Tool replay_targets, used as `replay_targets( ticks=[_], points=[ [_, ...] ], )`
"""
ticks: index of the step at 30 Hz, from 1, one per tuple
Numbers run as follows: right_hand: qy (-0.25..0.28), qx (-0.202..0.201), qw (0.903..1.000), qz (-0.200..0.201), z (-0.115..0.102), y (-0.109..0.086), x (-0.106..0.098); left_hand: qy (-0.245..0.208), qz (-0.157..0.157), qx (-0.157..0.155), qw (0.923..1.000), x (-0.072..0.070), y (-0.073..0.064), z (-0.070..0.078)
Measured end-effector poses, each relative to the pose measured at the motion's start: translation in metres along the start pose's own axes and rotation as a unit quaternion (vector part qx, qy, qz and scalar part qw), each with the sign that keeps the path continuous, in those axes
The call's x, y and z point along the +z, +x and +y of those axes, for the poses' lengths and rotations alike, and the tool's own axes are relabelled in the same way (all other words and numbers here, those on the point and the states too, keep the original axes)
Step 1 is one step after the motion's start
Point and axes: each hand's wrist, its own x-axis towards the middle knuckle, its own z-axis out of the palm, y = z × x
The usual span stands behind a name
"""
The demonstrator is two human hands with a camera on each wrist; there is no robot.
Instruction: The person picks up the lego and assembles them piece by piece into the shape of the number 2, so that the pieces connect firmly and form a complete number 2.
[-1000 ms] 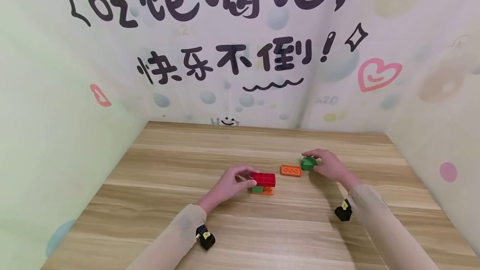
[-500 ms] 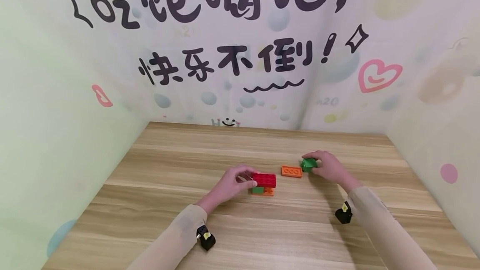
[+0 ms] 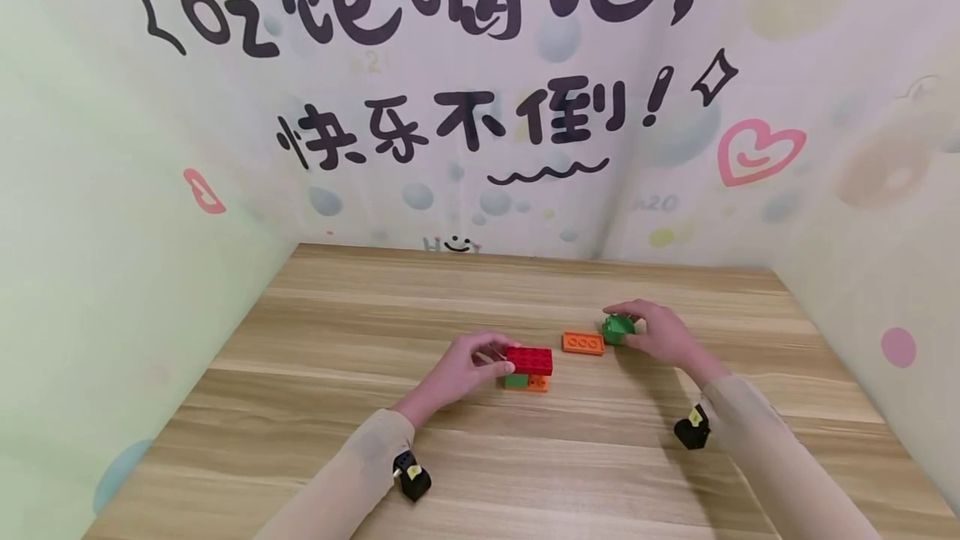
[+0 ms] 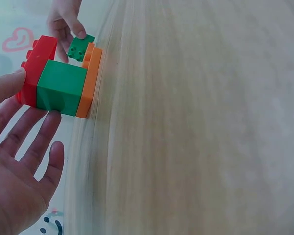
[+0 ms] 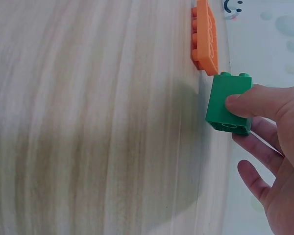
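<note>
Before you lies a wood-grain tabletop (image 3: 480, 448), and beyond its far edge rises a pale printed backdrop (image 3: 375, 227) carrying two rows of bold black Chinese characters (image 3: 470, 119) with a wavy line (image 3: 551, 175) under the lower row. To your right of the lettering you see a four-pointed star outline (image 3: 715, 77) above a pink heart (image 3: 752, 160), while a small smiley face (image 3: 457, 247) sits just above the table's far edge. Your right-hand wall bears a purple dot (image 3: 898, 347), your left-hand one a blue circle (image 3: 120, 477) near the tabletop.
</note>
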Motion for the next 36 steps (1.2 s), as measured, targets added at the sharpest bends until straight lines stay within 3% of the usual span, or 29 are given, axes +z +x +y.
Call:
replay_targets(
  ticks=[19,36],
  points=[
    [0.034,-0.020,0.9985,0.039,-0.005,-0.003,-0.003,-0.001,-0.004,0.007,1.0000,0.000,-0.002,-0.001],
    [0.090,0.004,0.9949,0.045,-0.027,-0.008,-0.003,-0.007,-0.006,0.002,1.0000,0.000,0.001,-0.001]
  ],
)
